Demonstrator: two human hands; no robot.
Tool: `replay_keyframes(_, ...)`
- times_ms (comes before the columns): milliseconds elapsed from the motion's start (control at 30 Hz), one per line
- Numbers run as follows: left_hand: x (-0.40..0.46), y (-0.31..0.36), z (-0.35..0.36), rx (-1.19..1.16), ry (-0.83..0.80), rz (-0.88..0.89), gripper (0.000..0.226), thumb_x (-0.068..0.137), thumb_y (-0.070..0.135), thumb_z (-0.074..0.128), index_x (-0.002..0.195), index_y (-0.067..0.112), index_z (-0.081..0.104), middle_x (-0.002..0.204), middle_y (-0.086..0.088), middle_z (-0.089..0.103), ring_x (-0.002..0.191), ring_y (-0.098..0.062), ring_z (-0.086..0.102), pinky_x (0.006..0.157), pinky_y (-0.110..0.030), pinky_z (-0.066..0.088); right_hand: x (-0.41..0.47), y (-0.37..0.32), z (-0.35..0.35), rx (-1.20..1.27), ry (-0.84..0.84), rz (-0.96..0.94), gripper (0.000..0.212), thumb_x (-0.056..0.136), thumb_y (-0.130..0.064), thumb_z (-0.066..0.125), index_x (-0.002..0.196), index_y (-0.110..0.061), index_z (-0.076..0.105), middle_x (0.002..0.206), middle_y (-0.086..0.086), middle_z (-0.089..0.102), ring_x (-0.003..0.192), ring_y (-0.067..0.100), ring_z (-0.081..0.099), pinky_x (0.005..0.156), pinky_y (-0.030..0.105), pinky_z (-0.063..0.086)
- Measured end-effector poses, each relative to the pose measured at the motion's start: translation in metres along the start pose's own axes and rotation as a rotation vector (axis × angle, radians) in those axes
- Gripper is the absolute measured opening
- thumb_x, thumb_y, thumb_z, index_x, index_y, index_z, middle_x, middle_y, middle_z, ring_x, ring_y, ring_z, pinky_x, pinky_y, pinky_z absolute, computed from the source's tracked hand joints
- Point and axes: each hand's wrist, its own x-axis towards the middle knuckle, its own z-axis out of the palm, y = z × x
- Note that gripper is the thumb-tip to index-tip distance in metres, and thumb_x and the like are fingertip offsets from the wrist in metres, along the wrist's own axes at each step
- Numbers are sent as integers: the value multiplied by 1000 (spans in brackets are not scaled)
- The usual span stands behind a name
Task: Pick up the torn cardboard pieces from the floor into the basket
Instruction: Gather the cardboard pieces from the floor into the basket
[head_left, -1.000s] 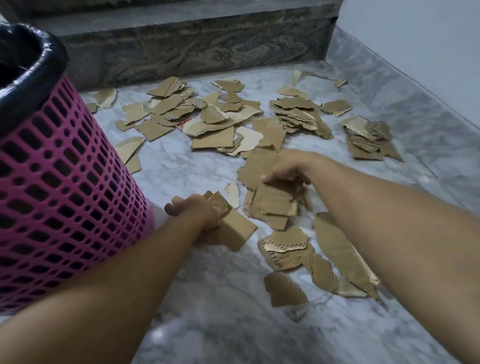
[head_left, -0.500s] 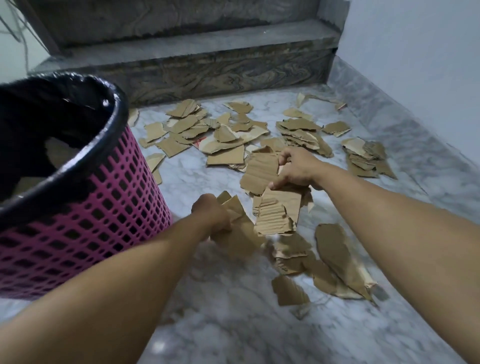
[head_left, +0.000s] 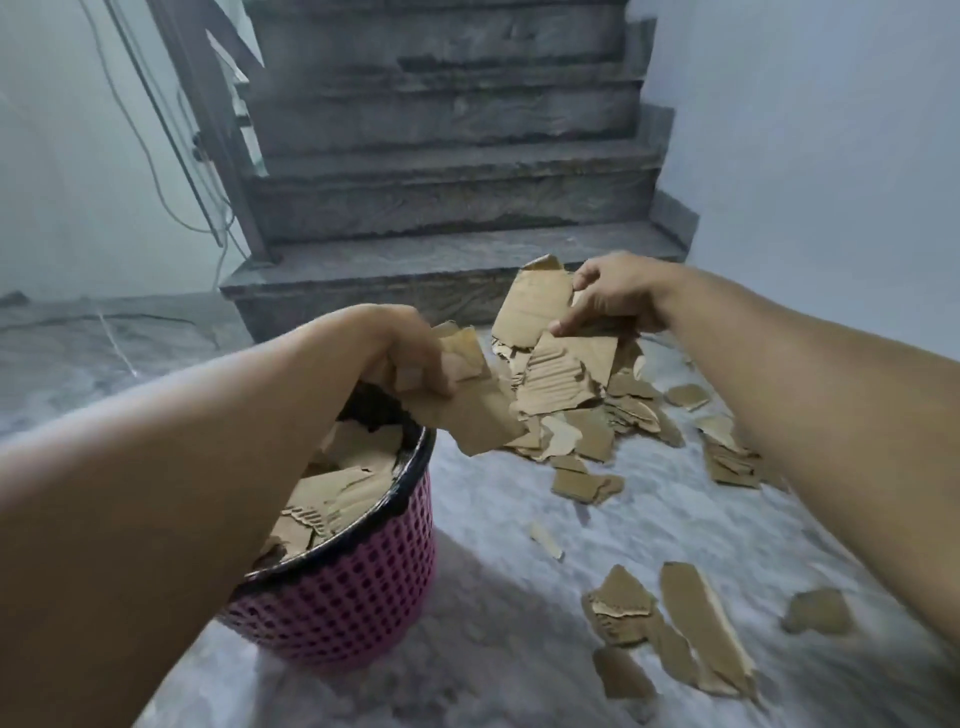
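Observation:
A pink lattice basket (head_left: 358, 597) with a black liner stands on the marble floor at lower left, holding several torn cardboard pieces (head_left: 337, 488). My left hand (head_left: 400, 353) hovers over its far rim, shut on a few brown cardboard pieces (head_left: 467, 415). My right hand (head_left: 613, 296) is raised to the right of it, shut on a bunch of larger torn pieces (head_left: 550, 338) that hang below the fingers. More torn cardboard (head_left: 587, 436) lies scattered on the floor behind and to the right, with several pieces (head_left: 680, 623) near the front right.
Grey stone stairs (head_left: 447, 223) rise straight ahead, past the scattered pile. A pale wall (head_left: 810, 156) runs along the right. Cables (head_left: 156, 171) hang by the stair rail at left. The marble floor (head_left: 498, 582) is bare between the basket and the front pieces.
Both hands have lifted off the floor with their cardboard pieces. The left hand moved up and over the basket's rim, the right rose beside it. The view tilted up to the stairs.

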Motion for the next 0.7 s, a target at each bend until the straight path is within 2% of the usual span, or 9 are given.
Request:
replay_keyframes(167,-23,-49,-70,-35,39,-72,62,70,-2,80,125,6,53,124,-18,57,109,-40,60,92,-54,52,1,-72,52,-12,-74,-52,29,73,11,78,76,-9,56,69,14,71,54,26,72,39,37,54)
replay_keyframes(267,-33,-94,-90,-18,85,-163,56,73,-1,78,124,2,54,123,-21,60,109,-40,61,93,-52,53,5,-99,103,-63,-128,-68,29,72,7,80,87,-5,59,71,15,74,61,31,74,52,53,59)
replay_keyframes(333,-35,-122,-88,-6,128,-210,51,74,1,78,120,-2,56,118,-21,64,105,-37,65,91,-49,54,10,-103,139,-92,-139,-71,35,70,5,82,94,-4,57,74,15,73,60,28,74,65,57,60)
replay_keyframes(367,-35,-135,-85,-6,162,-216,52,73,3,80,119,-1,56,115,-19,65,103,-36,66,89,-48,56,14,-101,155,-110,-128,-93,37,69,2,84,92,-6,57,79,13,72,63,27,74,71,56,60)
replay_keyframes(433,-35,-158,-76,-45,195,-216,61,69,6,84,123,1,54,118,-15,62,105,-34,64,87,-49,56,24,-92,187,-228,-87,-183,43,64,-13,91,92,-12,57,93,10,70,85,25,71,82,45,59)
replay_keyframes(500,-36,-178,-67,-34,200,-208,69,68,11,86,128,3,52,125,-11,57,112,-33,57,91,-50,54,30,-79,210,-363,-88,-239,49,65,-31,90,101,-16,61,103,4,67,98,22,63,81,33,52)
replay_keyframes(567,-36,-194,-63,45,295,-185,65,68,19,87,123,5,57,122,-11,59,110,-31,58,93,-46,52,35,-66,219,-433,-78,-265,46,69,-42,86,102,-19,63,108,2,66,102,21,60,80,27,45)
replay_keyframes(633,-34,-209,-65,112,464,-175,56,68,21,87,116,7,61,115,-13,63,105,-30,60,92,-41,52,38,-56,219,-470,37,-289,37,72,-40,83,98,-22,64,112,5,68,106,24,61,83,27,45)
replay_keyframes(700,-33,-220,-68,216,592,-233,51,67,19,82,112,9,60,116,-16,60,109,-33,57,91,-41,52,39,-46,213,-512,196,-256,37,74,-32,80,105,-20,63,113,8,66,107,28,61,81,29,46)
